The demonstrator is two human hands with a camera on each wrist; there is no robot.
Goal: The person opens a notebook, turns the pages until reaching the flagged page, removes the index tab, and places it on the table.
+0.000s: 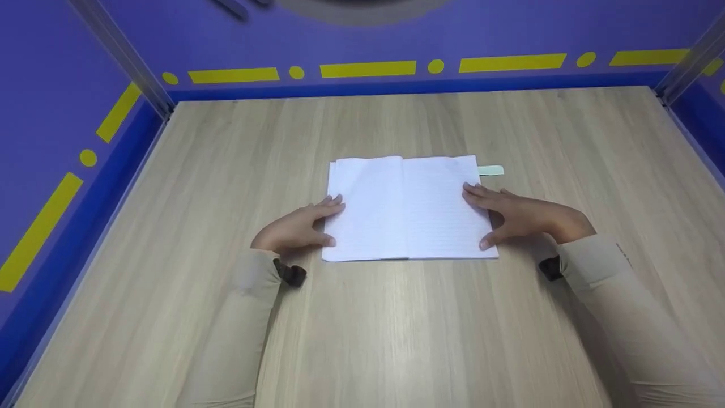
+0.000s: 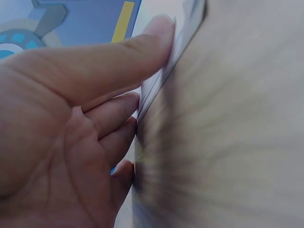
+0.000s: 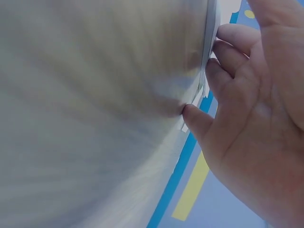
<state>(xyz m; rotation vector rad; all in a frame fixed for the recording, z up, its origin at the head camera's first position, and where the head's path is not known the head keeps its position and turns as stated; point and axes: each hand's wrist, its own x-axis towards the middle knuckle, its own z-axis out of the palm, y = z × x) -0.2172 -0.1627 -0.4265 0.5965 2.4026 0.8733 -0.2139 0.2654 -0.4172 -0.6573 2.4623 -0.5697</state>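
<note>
An open notebook [image 1: 405, 209] with lined white pages lies flat on the wooden table, its spine running away from me. A pale green tab [image 1: 491, 170] sticks out past its right edge near the top. My left hand [image 1: 300, 226] rests on the left page's outer edge, thumb and fingers spread apart. On the opposite edge my right hand [image 1: 518, 215] touches the right page with extended fingers. In the left wrist view the thumb [image 2: 137, 57] lies on the page edge. The right wrist view shows fingertips [image 3: 216, 78] against the notebook's side.
The wooden table [image 1: 396, 328] stretches around the notebook on all sides. Purple-blue panels [image 1: 362, 45] with yellow dashes and dots stand along its back and sides. A black wrist strap [image 1: 291, 273] shows at the left sleeve, another [image 1: 550, 268] at the right.
</note>
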